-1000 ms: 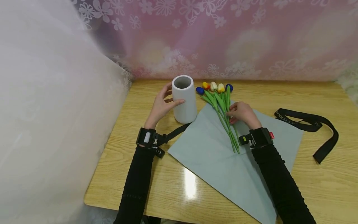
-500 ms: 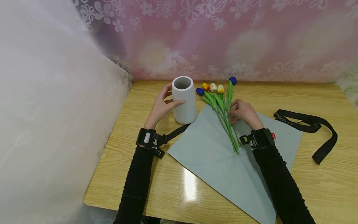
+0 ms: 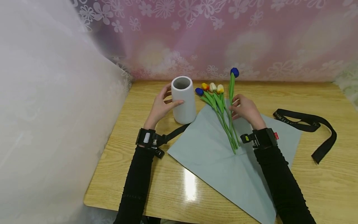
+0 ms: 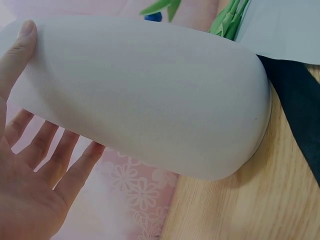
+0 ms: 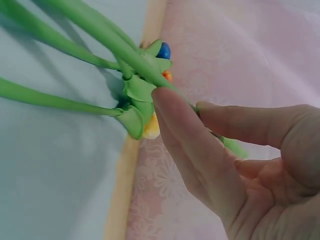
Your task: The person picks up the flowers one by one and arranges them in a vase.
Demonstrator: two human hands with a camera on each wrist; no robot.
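A white vase stands upright at the back of the table, its dark mouth facing up. My left hand grips it from the left, thumb in front and fingers behind; the left wrist view shows the thumb on its upper part. My right hand pinches the green stem of a blue tulip between thumb and fingers. That tulip's head rises above the others. Several more tulips, blue, orange-red, white and yellow, lie together to its left with their stems on the grey-blue wrapping sheet.
A black ribbon with pale lettering lies looped on the right of the wooden table. Another black strip runs from the vase's base toward the left wrist. A pink floral curtain hangs behind the table's back edge.
The right hand has moved slightly away from the body and right, drawing the blue tulip up past the other heads. The left hand and vase stay nearly in place.
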